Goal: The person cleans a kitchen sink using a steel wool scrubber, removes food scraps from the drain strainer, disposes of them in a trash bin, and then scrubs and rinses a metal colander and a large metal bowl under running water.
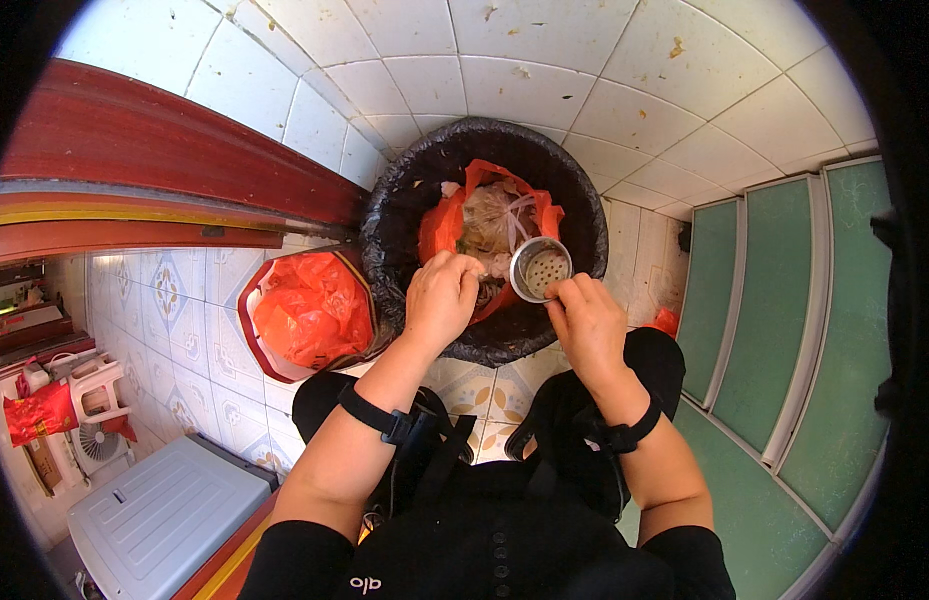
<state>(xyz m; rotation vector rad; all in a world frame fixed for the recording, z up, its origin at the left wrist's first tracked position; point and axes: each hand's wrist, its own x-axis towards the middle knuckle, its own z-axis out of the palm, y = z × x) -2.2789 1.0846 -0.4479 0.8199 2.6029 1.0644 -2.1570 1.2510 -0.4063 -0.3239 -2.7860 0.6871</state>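
Note:
A round trash bin (481,355) lined with a black plastic bag stands before me against the tiled wall. Inside it lie a red plastic bag (443,225) and a knotted translucent bag (498,214) of refuse. My right hand (590,319) pinches the rim of a small metal strainer cup (541,270), tilted over the bin, its perforated bottom showing. My left hand (443,300) is over the bin's near left part, fingertips pinched together at a small pale bit; whether it grips that bit is unclear. The two hands are apart.
Left of the bin, touching or nearly so, stands a smaller bin (258,341) with a red bag. A dark red door frame (186,142) rises at the upper left. Green panels (779,300) line the right side. A grey-blue lidded appliance (171,510) is at the lower left.

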